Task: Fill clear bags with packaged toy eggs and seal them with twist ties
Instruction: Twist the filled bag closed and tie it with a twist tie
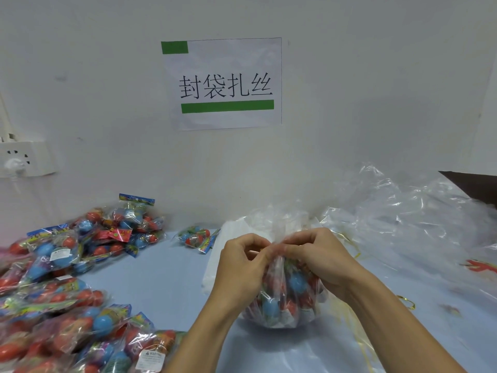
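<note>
Both hands meet over the gathered neck of a filled clear bag [285,294], which sits on the light blue table [166,278] near its front edge, slightly right of the middle. The left hand [243,262] has its fingers curled, pinching the bunched plastic at the neck; the right hand [320,257] curls over the neck from the other side, gripping it too. Whether a twist tie is between the fingertips cannot be made out.

A pile of packaged toy eggs [53,292] crowds the left side of the table, running from the front left corner back toward the wall [349,103]. One loose egg packet [197,238] lies near the back edge, just left of a stack of flat clear bags [231,232]. Crumpled clear plastic [403,211] heaps along the back right. Gold twist ties [407,301] lie right of the right forearm. Bare table stays open between the pile and the left forearm. A paper sign [226,82] hangs on the wall above.
</note>
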